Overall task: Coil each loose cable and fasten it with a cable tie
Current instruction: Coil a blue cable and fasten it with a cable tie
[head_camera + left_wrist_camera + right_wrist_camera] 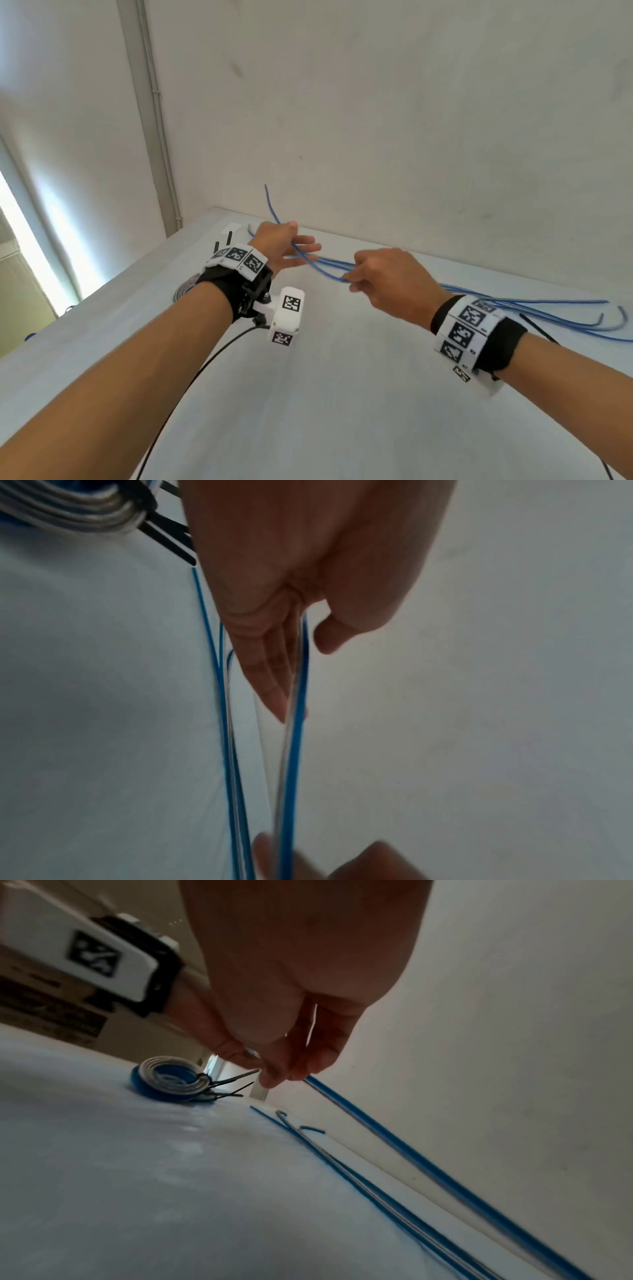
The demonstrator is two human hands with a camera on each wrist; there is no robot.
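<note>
A loose blue cable (320, 269) hangs in the air between my two hands, above the white table (342, 394). My left hand (301, 243) holds it between thumb and outstretched fingers (270, 674), and its free end (269, 198) sticks up past the hand. My right hand (354, 279) pinches the same cable (394, 1150) with its fingertips (274, 1080). The cable (294, 750) runs along my left fingers towards the right hand.
Several more loose blue and grey cables (531, 303) lie along the wall at the right. A tied blue and grey coil (171, 1080) with black cable ties (232, 1080) lies at the far left. The table's left edge (102, 287) is close by.
</note>
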